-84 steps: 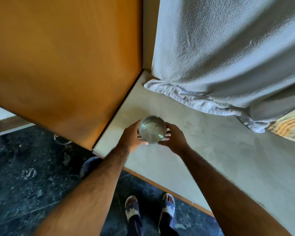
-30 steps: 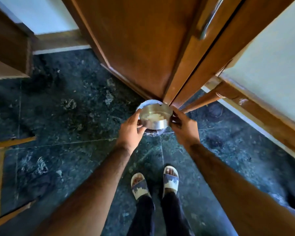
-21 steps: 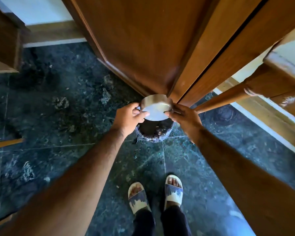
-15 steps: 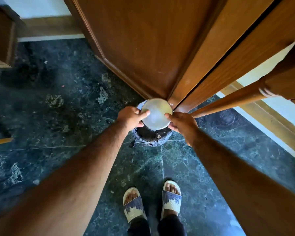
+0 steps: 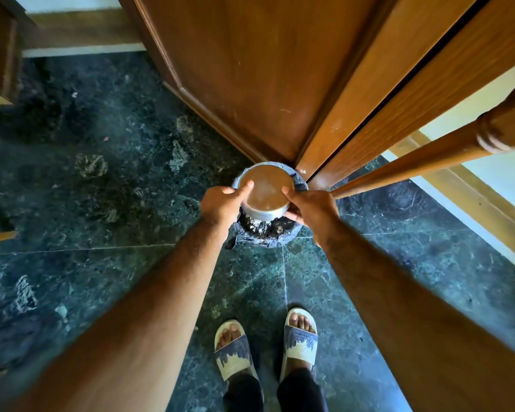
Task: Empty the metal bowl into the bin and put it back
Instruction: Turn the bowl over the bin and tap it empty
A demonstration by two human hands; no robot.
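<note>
The metal bowl [image 5: 265,191] is upside down, its flat round base facing up at me and reflecting the brown wood. My left hand [image 5: 222,203] grips its left side and my right hand [image 5: 312,206] grips its right side. Directly beneath the bowl stands a small bin [image 5: 269,231] lined with a dark bag, on the floor at the corner of the wooden cabinet. Pale food scraps show on the liner just under the bowl's rim. The bowl's inside is hidden.
A wooden cabinet [image 5: 265,69] rises right behind the bin. A turned wooden leg [image 5: 414,166] slants in from the right, close to my right hand. The floor is dark green stone [image 5: 101,188]. My feet in sandals [image 5: 265,343] stand below the bin.
I carried the bowl from the counter down to the bin and tipped it over. Since half a second ago it has sunk lower over the bin, fully inverted.
</note>
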